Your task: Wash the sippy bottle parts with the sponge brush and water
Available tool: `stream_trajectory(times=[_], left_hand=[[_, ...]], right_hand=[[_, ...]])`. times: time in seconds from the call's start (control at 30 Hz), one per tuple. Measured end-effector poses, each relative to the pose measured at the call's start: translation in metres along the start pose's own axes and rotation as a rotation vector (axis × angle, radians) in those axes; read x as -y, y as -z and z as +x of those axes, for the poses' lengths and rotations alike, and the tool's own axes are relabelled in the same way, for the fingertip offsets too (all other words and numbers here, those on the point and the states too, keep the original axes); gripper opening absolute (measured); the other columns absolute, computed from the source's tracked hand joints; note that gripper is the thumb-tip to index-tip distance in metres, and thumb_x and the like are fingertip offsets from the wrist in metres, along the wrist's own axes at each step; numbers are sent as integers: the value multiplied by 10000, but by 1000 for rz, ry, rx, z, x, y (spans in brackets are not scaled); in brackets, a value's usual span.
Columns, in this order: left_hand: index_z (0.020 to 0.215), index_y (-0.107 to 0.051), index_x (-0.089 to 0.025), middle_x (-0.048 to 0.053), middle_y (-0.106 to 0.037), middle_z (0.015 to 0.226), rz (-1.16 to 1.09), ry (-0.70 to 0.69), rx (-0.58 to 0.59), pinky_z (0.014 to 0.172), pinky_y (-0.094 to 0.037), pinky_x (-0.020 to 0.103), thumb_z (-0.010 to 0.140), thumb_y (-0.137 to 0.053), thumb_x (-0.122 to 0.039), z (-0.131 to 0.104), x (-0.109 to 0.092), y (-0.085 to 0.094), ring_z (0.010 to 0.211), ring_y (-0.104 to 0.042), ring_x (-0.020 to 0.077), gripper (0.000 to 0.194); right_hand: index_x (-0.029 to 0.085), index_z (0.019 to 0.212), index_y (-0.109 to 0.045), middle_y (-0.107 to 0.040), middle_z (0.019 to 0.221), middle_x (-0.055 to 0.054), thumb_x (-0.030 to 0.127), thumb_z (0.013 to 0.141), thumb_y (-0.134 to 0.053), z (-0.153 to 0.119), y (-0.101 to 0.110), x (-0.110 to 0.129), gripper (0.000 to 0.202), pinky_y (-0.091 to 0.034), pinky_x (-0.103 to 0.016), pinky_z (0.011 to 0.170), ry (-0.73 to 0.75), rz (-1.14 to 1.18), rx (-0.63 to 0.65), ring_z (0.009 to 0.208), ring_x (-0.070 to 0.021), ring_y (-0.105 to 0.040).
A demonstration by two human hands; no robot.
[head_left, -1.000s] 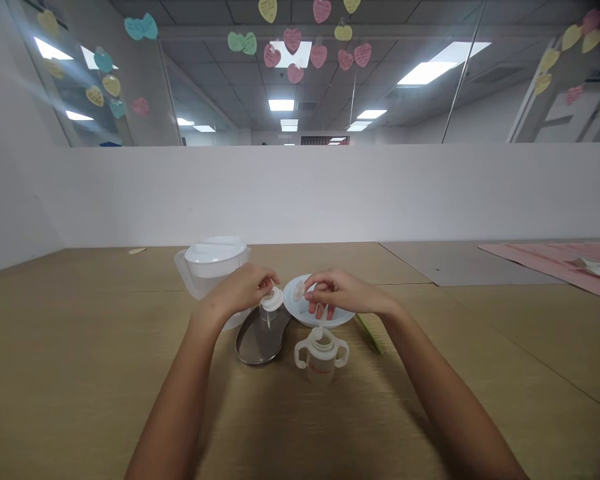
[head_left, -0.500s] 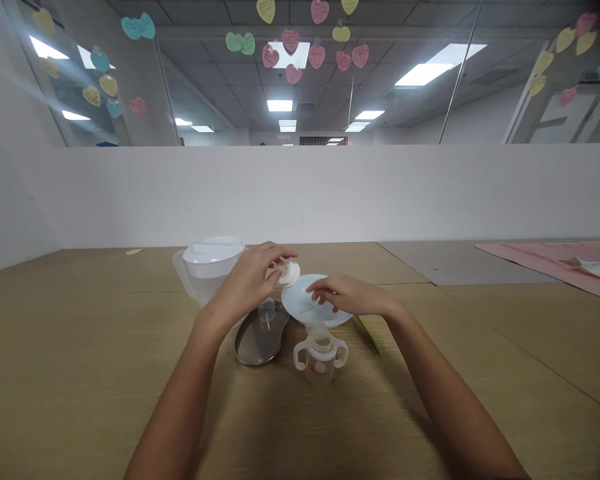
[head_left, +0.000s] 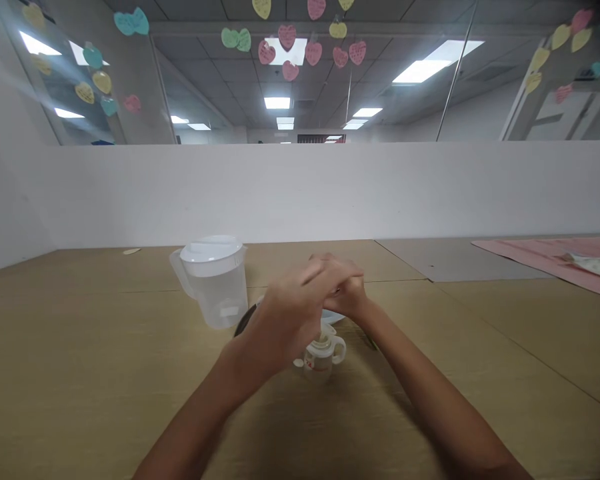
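Observation:
My left hand (head_left: 295,307) is blurred and meets my right hand (head_left: 347,293) just above and behind a small bottle (head_left: 319,363) with two handles. The bottle stands upright with its mouth uncovered. Its left handle is mostly hidden by my left hand. Closed fingers of both hands overlap, and whatever is between them is hidden. Behind them a pale blue plate (head_left: 334,316) shows only at its edge. The dark rim of a metal tray (head_left: 244,321) peeks out beside my left wrist.
A clear pitcher (head_left: 223,287) with a white lid stands left of the hands. A green strip (head_left: 371,342) lies under my right forearm. Farther right is a pink cloth (head_left: 525,255), and a small pale piece (head_left: 131,251) lies at the back left.
My left hand has moved right and met my right hand. The white cap-like piece it held is now out of sight. My hands now cover most of the plate and tray.

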State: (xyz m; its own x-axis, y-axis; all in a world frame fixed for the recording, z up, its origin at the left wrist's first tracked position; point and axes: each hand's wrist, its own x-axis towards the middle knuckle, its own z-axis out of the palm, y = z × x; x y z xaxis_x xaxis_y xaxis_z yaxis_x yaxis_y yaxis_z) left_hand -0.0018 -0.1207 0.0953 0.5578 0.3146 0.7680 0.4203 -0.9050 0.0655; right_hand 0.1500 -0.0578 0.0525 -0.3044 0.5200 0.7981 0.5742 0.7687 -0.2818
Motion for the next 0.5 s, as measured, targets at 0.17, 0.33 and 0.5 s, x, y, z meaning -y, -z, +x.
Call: stream_trajectory(times=[0.17, 0.33, 0.5], left_hand=[[1213, -472, -304, -7, -542, 854, 64, -13, 51, 614, -422, 200, 802, -380, -18, -2, -5, 0, 722, -514, 106, 509], [1101, -544, -247, 7, -526, 837, 14, 164, -131, 682, -454, 215, 818, -449, -105, 3, 21, -29, 744, -527, 111, 330], [1157, -433, -195, 76, -529, 1072, -237, 475, -363, 893, -428, 321, 857, -459, -267, -57, 42, -80, 1006, -530, 173, 309]], right_hand=[[212, 875, -607, -591, 964, -104, 349, 756, -557, -2, 2, -7, 188, -426, -317, 801, -90, -68, 29, 979, -243, -532], [202, 897, -611, -598, 965, -97, 366, 770, -529, 5, 4, -23, 223, -404, -317, 820, -58, -142, -28, 958, -227, -524], [180, 727, -642, -546, 867, -67, 499, 774, -522, 10, 25, -28, 344, -384, -279, 691, -268, -287, -21, 795, -181, -520]])
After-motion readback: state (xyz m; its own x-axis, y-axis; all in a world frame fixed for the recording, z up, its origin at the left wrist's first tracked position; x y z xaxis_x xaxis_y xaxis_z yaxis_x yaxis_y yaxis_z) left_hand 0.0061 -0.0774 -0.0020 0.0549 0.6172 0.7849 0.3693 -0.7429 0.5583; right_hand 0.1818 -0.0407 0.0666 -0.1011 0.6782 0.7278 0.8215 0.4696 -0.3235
